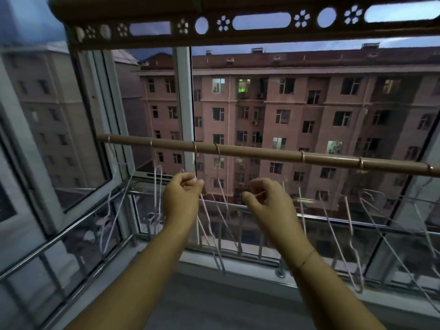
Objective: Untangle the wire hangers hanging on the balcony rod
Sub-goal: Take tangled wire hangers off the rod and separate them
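Head view: a brown balcony rod [262, 154] crosses the window, with white wire hangers [350, 234] hooked along it and dangling below. Just under the rod, the left hand [182, 198] pinches the neck of one hanger [195, 163], while the right hand [269, 201] closes on a thin wire beside it.

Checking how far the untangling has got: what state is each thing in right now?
left hand: closed, pinching a hanger wire just under the rod
right hand: closed, pinching a thin wire
rod: level, carrying several hooks spaced along it
wire hangers: hanging, the ones between the hands crossing each other
window: left sash swung open
railing: in place along the glass, hangers dangling in front of it
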Tool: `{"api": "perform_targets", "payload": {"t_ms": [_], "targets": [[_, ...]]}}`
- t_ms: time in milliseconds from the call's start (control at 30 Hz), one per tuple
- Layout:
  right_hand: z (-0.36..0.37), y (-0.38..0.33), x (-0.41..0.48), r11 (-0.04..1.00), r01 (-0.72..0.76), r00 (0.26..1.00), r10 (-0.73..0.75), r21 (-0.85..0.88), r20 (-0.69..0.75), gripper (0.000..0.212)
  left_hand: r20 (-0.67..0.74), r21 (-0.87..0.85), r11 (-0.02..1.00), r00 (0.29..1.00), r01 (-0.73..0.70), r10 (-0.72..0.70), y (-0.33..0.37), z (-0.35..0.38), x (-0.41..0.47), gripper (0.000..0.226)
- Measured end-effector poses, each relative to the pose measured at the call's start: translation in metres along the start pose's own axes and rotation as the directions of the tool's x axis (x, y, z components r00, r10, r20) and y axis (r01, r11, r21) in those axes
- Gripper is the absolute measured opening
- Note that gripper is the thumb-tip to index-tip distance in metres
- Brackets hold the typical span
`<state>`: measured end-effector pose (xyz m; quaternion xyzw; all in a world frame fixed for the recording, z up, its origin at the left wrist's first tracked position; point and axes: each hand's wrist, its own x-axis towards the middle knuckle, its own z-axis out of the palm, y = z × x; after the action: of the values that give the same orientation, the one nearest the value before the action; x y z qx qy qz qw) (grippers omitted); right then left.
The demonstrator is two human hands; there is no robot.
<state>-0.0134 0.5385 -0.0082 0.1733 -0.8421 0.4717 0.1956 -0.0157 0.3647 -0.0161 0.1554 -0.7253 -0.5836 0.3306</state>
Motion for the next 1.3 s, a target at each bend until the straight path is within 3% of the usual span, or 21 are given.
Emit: {"api": "perform_targets", "payload": {"t_ms": [200,400,700,1300], "targets": [[0.057,-0.008,0.028,0.968,-0.151,0.989,0.147,-0.199,-0.033,0.03,0.269,0.041,0.971,0.933,0.237,-0.239,-0.021,-0.02,0.038,0.033],[0.094,-0.004,0.025,0.947,-0.241,0.968,0.219,-0.211,-0.123,0.02,0.488,-0.069,0.942,0.835,0.328,-0.255,-0.026,-0.025,0.056,0.015],[0.108,-0.004,0.027,0.957,-0.245,0.965,0.226,-0.154,-0.132,0.007,0.554,-0.11,0.924,0.795,0.366,-0.249,-0.022,-0.021,0.06,0.018],[0.046,0.028,0.025,0.926,-0.353,0.908,0.306,-0.131,-0.286,0.014,0.512,-0.127,0.931,0.826,0.343,-0.235,-0.021,-0.011,0.064,0.012]]}}
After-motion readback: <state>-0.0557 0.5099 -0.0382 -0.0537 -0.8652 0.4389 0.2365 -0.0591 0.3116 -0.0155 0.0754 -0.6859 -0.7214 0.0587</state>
